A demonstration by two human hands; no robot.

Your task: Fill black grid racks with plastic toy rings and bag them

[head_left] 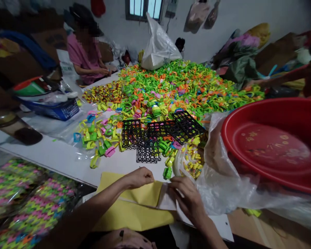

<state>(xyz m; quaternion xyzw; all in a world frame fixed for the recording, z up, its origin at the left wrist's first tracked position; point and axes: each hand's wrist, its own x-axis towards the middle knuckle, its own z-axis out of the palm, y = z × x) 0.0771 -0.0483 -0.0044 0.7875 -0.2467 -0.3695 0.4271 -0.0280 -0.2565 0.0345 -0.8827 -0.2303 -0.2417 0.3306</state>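
A yellow sheet (134, 216), folded or layered, lies at the near edge of the white table in front of me. My left hand (141, 177) is closed, its fingers curled at the top edge of the yellow sheet. At the sheet's right end is a whitish, thin flap (168, 199). My right hand (185, 195) bends over that flap, with fingertips at its upper edge; the thumb is mostly hidden. Just beyond the right hand sit a green plastic piece (167, 173) and a bag of small yellow-and-red pieces (193, 160).
Black perforated grids (147, 145) lie before a large heap of bright plastic pieces (176, 86). To the right stands a red basin (233, 152) on plastic film. A blue basket (59, 110) and a jar (26, 131) are left. A person in pink (84, 55) sits across.
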